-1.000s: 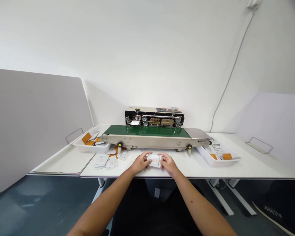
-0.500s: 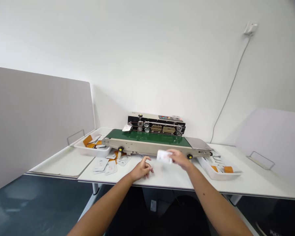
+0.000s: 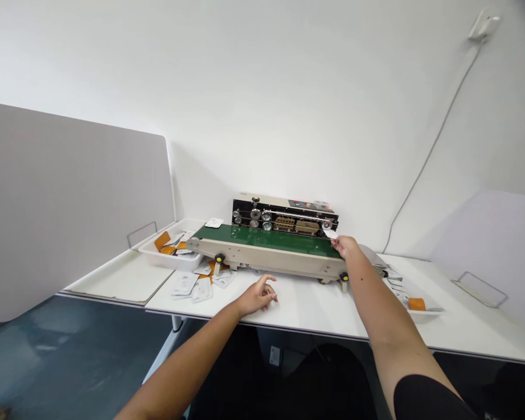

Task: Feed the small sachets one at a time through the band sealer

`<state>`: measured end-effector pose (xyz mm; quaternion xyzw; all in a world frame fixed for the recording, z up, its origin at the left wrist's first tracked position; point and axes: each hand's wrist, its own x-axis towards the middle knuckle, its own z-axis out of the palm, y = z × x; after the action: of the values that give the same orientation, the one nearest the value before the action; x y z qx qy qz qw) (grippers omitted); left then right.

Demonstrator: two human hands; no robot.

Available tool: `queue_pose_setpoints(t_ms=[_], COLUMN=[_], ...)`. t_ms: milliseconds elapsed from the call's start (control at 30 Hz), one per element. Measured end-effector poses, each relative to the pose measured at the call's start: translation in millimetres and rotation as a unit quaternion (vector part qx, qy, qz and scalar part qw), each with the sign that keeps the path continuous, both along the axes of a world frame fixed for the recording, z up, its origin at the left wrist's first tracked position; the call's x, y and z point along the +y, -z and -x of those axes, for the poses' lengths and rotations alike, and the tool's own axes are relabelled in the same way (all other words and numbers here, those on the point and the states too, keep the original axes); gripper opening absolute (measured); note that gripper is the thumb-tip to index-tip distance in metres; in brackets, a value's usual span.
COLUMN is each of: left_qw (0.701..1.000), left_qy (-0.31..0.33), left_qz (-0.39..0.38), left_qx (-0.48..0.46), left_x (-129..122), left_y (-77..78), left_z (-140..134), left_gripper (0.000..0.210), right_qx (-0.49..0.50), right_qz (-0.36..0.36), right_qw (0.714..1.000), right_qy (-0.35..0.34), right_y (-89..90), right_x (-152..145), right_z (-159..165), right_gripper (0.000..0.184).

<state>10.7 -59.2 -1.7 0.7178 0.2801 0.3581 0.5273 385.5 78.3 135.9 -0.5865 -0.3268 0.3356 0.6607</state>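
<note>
A white sachet is pinched in my right hand, at the right end of the band sealer, beside its rollers. My left hand rests over the table front with fingers apart and curled a little, holding nothing. Between the hands and the sealer's head runs its green conveyor belt. Another white sachet lies at the belt's left end. Left of my left hand, several white and orange sachets lie loose on the table.
A white bin with white and orange sachets stands left of the sealer. Another bin stands at the right, partly hidden by my forearm. Grey partitions flank the table, and a cable runs down the wall.
My right hand has carried its sachet up and right, from above the table front to the sealer's right end. The other sachet has moved left along the belt, clear of the rollers.
</note>
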Motion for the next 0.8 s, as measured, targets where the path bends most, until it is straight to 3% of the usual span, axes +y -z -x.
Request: queue_pose_setpoints(t_ms=[67, 133, 233, 300, 400, 467, 533, 600, 700, 800], left_qw=[1.000, 0.996, 0.954, 0.897, 0.819, 0.790, 0.779, 0.776, 0.778, 0.807], left_qy=[-0.007, -0.045, -0.182, -0.272, -0.332, -0.340, -0.339, -0.334, -0.314, -0.262], left_qz=[-0.021, -0.078, -0.194, -0.240, -0.264, -0.261, -0.232, -0.194, -0.174, -0.181], left_qx=[0.006, 0.028, 0.140, 0.253, 0.386, 0.439, 0.474, 0.499, 0.515, 0.498], left_x=[1, 5, 13, 18, 24, 29, 34, 42, 54, 66], left_y=[0.3, -0.5, -2.3, -2.2, 0.1, 0.7, -0.5, -3.1, -7.5, -10.9], left_z=[0, 3, 10, 14, 16, 14, 14, 14, 17, 18], left_gripper=[0.047, 0.040, 0.022, 0.021, 0.045, 0.062, 0.072, 0.076, 0.077, 0.070], right_qx=[-0.003, -0.017, -0.115, -0.207, -0.293, -0.316, -0.334, -0.356, -0.379, -0.400], right_qz=[0.015, 0.010, -0.065, -0.131, -0.164, -0.151, -0.129, -0.113, -0.092, -0.079], right_qw=[1.000, 0.999, 0.986, 0.963, 0.942, 0.935, 0.925, 0.911, 0.898, 0.886], right_qy=[0.008, 0.029, 0.099, 0.112, 0.016, -0.057, -0.125, -0.176, -0.205, -0.220], right_y=[-0.5, 2.5, 19.3, 41.7, 88.5, 120.0, 144.0, 156.8, 159.1, 154.3], right_x=[0, -10, -43, -76, -128, -156, -175, -183, -183, -180], right_z=[6, 11, 26, 45, 80, 100, 114, 121, 122, 122], right_gripper=[0.014, 0.025, 0.042, 0.047, 0.043, 0.039, 0.034, 0.028, 0.025, 0.025])
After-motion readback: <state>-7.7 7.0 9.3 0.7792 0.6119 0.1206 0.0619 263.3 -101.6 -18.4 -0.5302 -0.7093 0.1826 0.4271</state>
